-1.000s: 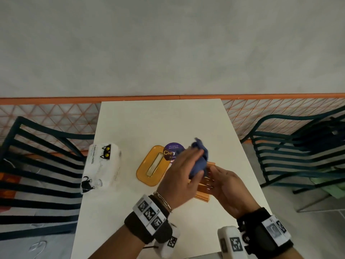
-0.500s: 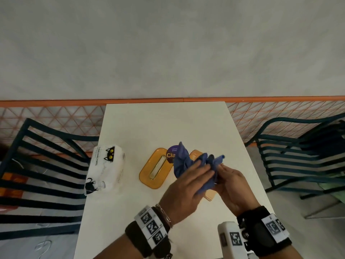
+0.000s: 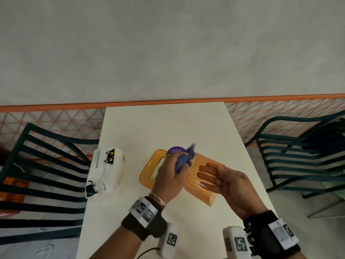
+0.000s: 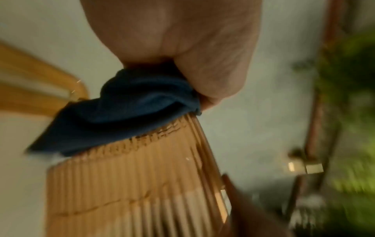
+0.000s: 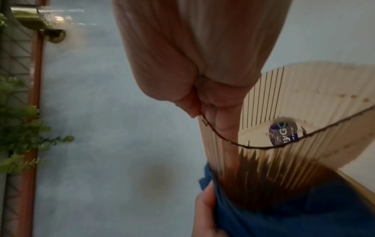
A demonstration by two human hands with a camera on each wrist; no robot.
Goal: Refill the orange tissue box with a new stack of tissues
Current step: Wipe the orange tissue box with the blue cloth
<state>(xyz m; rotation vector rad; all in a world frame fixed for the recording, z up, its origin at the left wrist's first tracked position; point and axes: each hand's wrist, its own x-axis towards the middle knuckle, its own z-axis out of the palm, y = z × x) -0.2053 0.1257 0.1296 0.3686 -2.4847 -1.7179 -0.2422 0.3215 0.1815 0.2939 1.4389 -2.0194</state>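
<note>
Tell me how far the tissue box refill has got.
Done: the box is open, its lid lying flat on the table.
In hand: the right hand holds the ribbed box tipped, fingers inside it, while the left hand grips a blue cloth against its end, apparently wiping it.
Left: the tissue pack sits sealed and untouched at the table's left; filling and closing remain.

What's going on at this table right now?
A person is wiping the ribbed orange tissue box body with a blue cloth gripped in the left hand. The right hand holds the box by its rim. Its orange lid lies on the white table, beside an unopened tissue pack.
</note>
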